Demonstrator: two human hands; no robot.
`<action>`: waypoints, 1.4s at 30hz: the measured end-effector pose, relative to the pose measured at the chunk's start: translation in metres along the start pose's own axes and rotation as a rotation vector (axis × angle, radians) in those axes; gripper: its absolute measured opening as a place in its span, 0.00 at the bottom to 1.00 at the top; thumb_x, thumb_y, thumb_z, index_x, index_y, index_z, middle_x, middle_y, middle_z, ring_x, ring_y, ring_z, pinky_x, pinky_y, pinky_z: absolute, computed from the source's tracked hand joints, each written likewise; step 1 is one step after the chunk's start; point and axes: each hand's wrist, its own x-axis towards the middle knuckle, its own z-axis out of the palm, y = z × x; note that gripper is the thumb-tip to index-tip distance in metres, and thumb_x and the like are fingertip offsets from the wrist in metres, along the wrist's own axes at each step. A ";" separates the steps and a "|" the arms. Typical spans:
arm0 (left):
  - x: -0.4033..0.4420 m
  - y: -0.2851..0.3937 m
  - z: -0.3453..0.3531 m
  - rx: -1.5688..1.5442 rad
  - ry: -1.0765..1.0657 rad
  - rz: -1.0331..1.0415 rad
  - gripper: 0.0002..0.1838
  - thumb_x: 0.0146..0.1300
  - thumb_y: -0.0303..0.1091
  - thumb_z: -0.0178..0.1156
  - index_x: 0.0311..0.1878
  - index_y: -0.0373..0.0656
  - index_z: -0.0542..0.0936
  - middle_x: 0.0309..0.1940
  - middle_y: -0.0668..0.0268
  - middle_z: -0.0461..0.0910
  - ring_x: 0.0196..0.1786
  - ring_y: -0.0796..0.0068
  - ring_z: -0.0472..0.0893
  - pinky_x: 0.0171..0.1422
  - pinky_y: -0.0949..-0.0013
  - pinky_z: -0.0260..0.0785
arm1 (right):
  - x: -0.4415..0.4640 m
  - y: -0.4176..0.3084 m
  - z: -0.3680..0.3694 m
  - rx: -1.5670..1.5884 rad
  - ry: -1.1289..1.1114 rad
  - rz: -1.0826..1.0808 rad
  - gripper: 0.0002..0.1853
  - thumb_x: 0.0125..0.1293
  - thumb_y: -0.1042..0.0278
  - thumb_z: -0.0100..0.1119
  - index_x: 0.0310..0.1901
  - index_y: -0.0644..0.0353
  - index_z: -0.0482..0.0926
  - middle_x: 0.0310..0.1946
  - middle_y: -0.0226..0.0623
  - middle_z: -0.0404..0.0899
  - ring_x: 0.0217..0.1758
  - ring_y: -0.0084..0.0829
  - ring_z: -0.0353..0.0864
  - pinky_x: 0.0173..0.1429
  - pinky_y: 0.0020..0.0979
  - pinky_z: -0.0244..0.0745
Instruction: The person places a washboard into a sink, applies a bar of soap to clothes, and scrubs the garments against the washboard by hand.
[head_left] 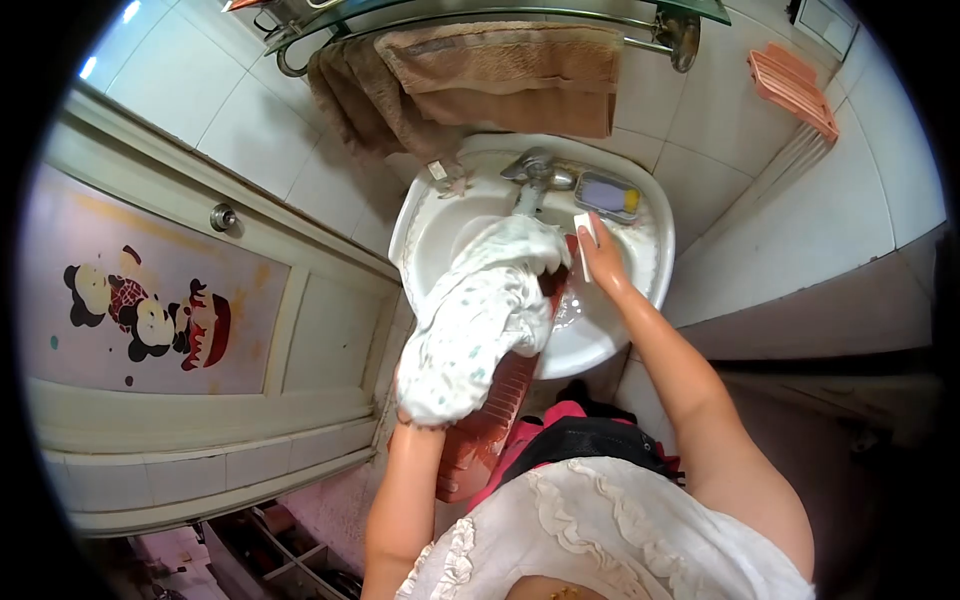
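A wet white cloth point(480, 315) with small green marks lies bunched over a reddish ribbed washboard point(478, 445), its far end under the faucet point(537, 172). My left hand point(404, 412) is at the near end of the cloth, which is wrapped over it and hides most of the fingers. Pinched in my right hand point(602, 258) is a white bar of soap point(584, 230), held over the right side of the sink point(655, 265), apart from the cloth. The washboard leans from the basin down toward my body.
A soap dish point(607, 195) with a purple and yellow item sits on the sink's back right rim. Brown towels point(500, 75) hang from a rail under a glass shelf point(520, 12). A door point(330, 330) stands to the left; a pink rack point(793, 88) is on the right wall.
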 end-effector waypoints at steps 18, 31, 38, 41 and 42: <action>-0.140 -0.091 0.017 0.745 -0.103 -0.108 0.23 0.63 0.33 0.62 0.62 0.44 0.76 0.61 0.44 0.71 0.63 0.44 0.71 0.67 0.50 0.63 | -0.007 -0.017 0.133 -0.648 -0.471 -0.337 0.24 0.70 0.46 0.52 0.67 0.34 0.71 0.52 0.53 0.79 0.54 0.49 0.76 0.56 0.49 0.69; -0.140 -0.089 0.022 0.820 -0.085 -0.106 0.30 0.58 0.41 0.68 0.63 0.42 0.72 0.61 0.44 0.69 0.65 0.42 0.67 0.70 0.48 0.58 | -0.113 -0.043 0.093 -0.170 -0.787 -0.544 0.23 0.68 0.51 0.59 0.64 0.35 0.76 0.53 0.54 0.78 0.53 0.53 0.77 0.57 0.51 0.71; -0.112 -0.083 -0.014 0.414 -0.129 -0.191 0.22 0.52 0.25 0.63 0.53 0.41 0.79 0.54 0.50 0.77 0.60 0.45 0.72 0.65 0.50 0.65 | 0.016 0.030 0.064 -0.621 -0.281 -0.077 0.30 0.71 0.42 0.46 0.73 0.38 0.63 0.55 0.54 0.79 0.57 0.56 0.76 0.64 0.49 0.68; -0.127 -0.029 -0.026 0.689 -0.263 0.142 0.17 0.47 0.25 0.64 0.45 0.46 0.82 0.48 0.62 0.80 0.53 0.55 0.76 0.56 0.53 0.67 | -0.002 -0.011 0.056 -0.589 -0.225 -0.184 0.30 0.71 0.42 0.47 0.72 0.38 0.64 0.53 0.57 0.79 0.57 0.56 0.76 0.63 0.49 0.69; -0.136 -0.017 -0.028 0.782 -0.406 0.219 0.17 0.45 0.26 0.65 0.42 0.48 0.83 0.45 0.65 0.80 0.51 0.57 0.77 0.52 0.55 0.67 | -0.018 -0.030 0.059 -0.507 -0.270 -0.214 0.30 0.71 0.41 0.47 0.72 0.41 0.64 0.50 0.57 0.79 0.54 0.55 0.77 0.59 0.49 0.71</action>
